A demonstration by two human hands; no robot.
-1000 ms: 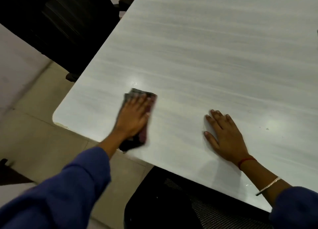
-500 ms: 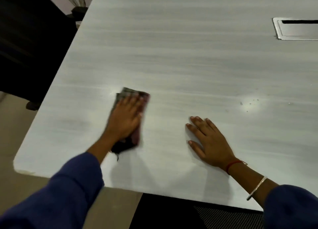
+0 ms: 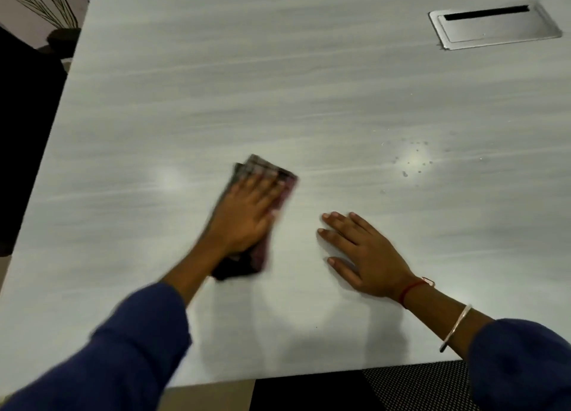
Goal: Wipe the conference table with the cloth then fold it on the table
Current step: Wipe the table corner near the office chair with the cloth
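Note:
A dark checked cloth point(image 3: 262, 171), folded into a pad, lies flat on the pale grey wood-grain conference table point(image 3: 278, 79). My left hand point(image 3: 244, 215) presses down on the cloth with flat fingers, and the cloth's ends show beyond my fingertips and under my wrist. My right hand point(image 3: 364, 253) rests palm down on the bare tabletop to the right of the cloth, fingers spread, holding nothing. Both arms wear dark blue sleeves.
A metal cable hatch point(image 3: 494, 25) is set into the table at the far right. Small water droplets point(image 3: 414, 160) dot the surface right of the cloth. A black mesh chair point(image 3: 411, 386) sits under the near edge. A dark chair point(image 3: 24, 126) and a potted plant point(image 3: 61, 24) stand left.
My left hand has slid the cloth to the right across the table, away from the left corner. The view has shifted right, bringing the cable hatch into sight. My right hand stays flat.

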